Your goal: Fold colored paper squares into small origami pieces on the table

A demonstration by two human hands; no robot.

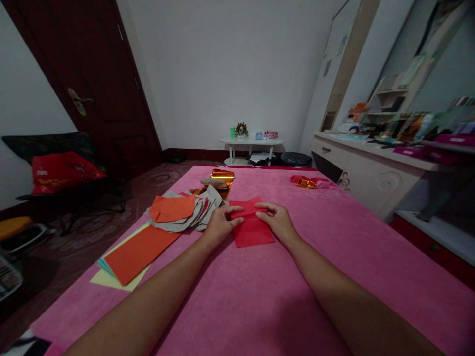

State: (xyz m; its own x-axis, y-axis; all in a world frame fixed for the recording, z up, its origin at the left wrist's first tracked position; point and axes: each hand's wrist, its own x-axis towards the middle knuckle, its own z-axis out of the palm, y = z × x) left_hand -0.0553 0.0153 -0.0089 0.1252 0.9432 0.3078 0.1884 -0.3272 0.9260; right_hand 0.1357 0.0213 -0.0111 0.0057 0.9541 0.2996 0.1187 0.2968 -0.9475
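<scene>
A square sheet of red paper [254, 233] lies in front of me on the pink cloth, with a crease or raised fold running across its upper part. My left hand [222, 223] pinches that fold at its left end between thumb and fingers. At the right end, my right hand [276, 220] grips the same fold the same way. Just left of my left hand is a loose stack of grey sheets [178, 225], topped by a piece of orange paper [172, 207].
Longer orange sheets [143, 252] with yellow and blue-green ones beneath lie at left. A gold foil roll [222, 174] is at the far left, and red and gold foil scraps [306, 183] are at the far right. A white dresser [367, 168] stands on the right.
</scene>
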